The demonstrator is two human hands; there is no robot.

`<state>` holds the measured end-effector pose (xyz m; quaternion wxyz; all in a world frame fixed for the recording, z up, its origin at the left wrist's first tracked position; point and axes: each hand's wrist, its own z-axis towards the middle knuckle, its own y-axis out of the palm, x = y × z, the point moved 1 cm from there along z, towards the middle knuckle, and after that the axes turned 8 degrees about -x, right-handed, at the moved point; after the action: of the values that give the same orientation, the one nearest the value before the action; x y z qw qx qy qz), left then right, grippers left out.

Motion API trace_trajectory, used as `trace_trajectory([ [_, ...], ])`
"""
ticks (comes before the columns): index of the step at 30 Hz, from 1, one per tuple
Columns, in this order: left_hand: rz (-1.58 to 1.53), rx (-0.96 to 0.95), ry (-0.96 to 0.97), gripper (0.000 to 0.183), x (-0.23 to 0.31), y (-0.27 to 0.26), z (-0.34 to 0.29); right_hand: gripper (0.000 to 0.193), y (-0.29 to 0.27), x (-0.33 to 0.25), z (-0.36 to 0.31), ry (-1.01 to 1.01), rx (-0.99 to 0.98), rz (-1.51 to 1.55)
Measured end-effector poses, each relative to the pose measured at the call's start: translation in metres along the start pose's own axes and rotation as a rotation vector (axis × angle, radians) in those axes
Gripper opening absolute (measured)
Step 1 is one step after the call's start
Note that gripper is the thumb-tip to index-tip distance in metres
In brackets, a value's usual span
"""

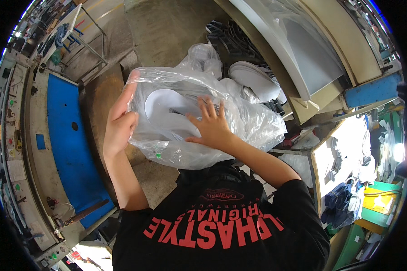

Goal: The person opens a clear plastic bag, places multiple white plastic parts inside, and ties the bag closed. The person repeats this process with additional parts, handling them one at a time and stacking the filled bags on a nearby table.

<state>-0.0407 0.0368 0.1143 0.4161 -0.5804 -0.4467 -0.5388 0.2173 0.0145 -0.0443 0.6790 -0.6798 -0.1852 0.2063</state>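
A large clear plastic bag [257,128] lies in front of me with its mouth turned to the left. My left hand [121,122] grips the left edge of the mouth, one finger stretched up along the rim and the others curled in. Inside are flat white insole-shaped pieces [160,101], stacked and overlapping. My right hand [212,128] rests on these pieces with its fingers spread, holding nothing. The bag's crumpled film hides the far end of the stack.
Beyond the bag lie more white rounded pieces [253,79] and dark stacked pieces [235,40] on the floor. A machine table with a blue top [72,149] stands at left. A pale curved panel [312,49] rises at upper right, above a white worktop [339,158].
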Motion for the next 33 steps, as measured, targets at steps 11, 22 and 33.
trace_trajectory([
  [11,0.165,0.03,-0.007,0.087,-0.015,0.0,-0.002,0.067,0.025,0.064,0.027,0.079,-0.195,0.138],
  [22,-0.215,0.096,0.079,0.091,-0.006,0.001,0.021,0.028,-0.089,0.058,-0.116,-0.06,-0.717,0.46],
  [33,0.031,0.24,0.099,0.086,-0.003,0.029,0.025,0.014,-0.201,0.151,-0.285,0.363,0.38,0.866],
])
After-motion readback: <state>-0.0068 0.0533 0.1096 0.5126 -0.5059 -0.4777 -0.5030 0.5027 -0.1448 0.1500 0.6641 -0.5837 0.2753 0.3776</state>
